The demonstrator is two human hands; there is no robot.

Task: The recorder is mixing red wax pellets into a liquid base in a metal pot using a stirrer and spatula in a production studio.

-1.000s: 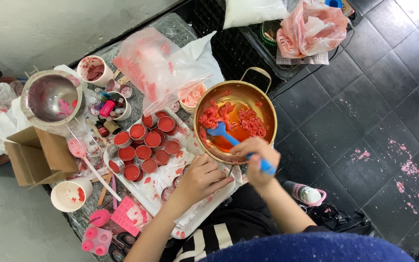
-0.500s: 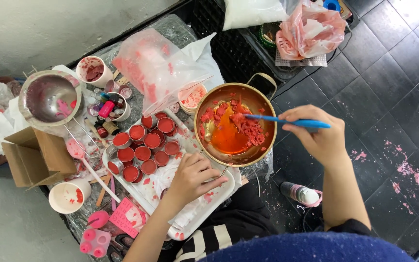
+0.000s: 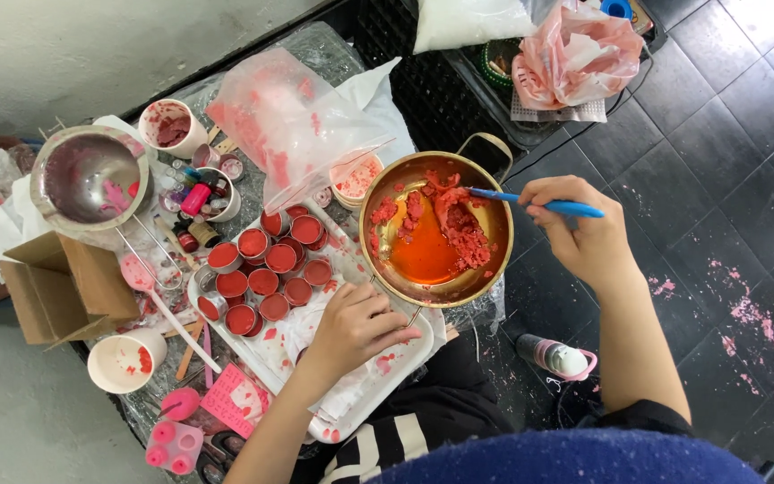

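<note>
Right hand (image 3: 580, 235): closed around the blue handle of a spatula (image 3: 544, 204), fingers wrapped together on it; the hand sits just outside the pot's right rim.
Spatula axis: long axis runs nearly level across the view, handle end to the right past the knuckles, working end to the left, reaching over the rim into the red lumps.
Brass pot (image 3: 494, 246): round, two loop handles, standing at the near right corner of the surface; it lies left of the right hand and right of the left hand, between the two.
Pot contents: a pool of melted orange-red liquid (image 3: 423, 260) low in the middle, unmelted red crumbly chunks (image 3: 459, 224) heaped towards the upper right, right at the spatula tip.
Left hand (image 3: 356, 324): fingers curled, partly apart, resting at the pot's lower left edge by its near handle; whether it grips the handle or only steadies the pot, I cannot tell.
Nearer hand: the right is nearer to the chunks; the left is nearer to the rim.
White tray (image 3: 378, 381): under the left hand, smeared red.
Small round tins (image 3: 266, 269): clustered on the tray, filled red, left of the pot, clear of both hands.
Plastic bag (image 3: 284, 121): pink granules, behind the tins.
</note>
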